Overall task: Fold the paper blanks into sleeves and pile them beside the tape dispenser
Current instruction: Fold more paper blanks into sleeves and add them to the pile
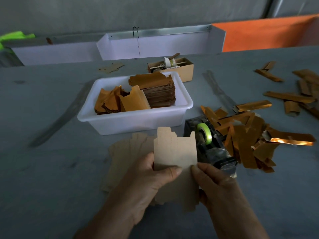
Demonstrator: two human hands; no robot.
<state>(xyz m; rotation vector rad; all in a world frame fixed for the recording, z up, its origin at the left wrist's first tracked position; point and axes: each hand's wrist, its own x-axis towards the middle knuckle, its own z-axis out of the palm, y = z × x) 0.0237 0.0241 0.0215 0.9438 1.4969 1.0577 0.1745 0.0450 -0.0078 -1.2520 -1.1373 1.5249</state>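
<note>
One paper blank (pixel 175 150), both my left hand (pixel 148 185) and right hand (pixel 217 183) pinching it, is standing lengthwise just left of the tape dispenser (pixel 208 144).

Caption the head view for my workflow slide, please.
Both hands, left and right, hold a paper blank upright beside the tape dispenser, with folded sleeves piled alongside.
</note>
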